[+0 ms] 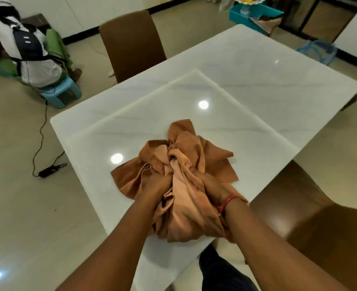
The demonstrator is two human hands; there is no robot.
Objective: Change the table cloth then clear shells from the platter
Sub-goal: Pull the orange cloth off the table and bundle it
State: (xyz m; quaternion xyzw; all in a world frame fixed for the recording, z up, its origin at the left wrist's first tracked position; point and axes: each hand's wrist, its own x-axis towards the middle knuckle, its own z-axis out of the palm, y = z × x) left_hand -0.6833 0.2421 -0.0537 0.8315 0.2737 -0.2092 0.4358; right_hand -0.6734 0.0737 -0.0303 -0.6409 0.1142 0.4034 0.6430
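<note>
An orange-brown table cloth (186, 156) lies bunched in a heap near the front edge of the white marble table (257, 66). My left hand (158, 183) grips the bundle's left side, fingers buried in the folds. My right hand (210, 185), a red thread on its wrist, grips the right side. A fold of the cloth hangs down between my forearms, over the table's edge. At the far top, a white platter (248, 0) stands in a teal tray (255, 15); its contents are too small to tell.
One brown chair (131, 43) stands at the table's far left side, another (320, 217) at my right. A person (24, 49) sits on a blue stool at the far left. A black cable with an adapter (47, 171) lies on the floor. A blue stool (318, 51) stands beyond the table.
</note>
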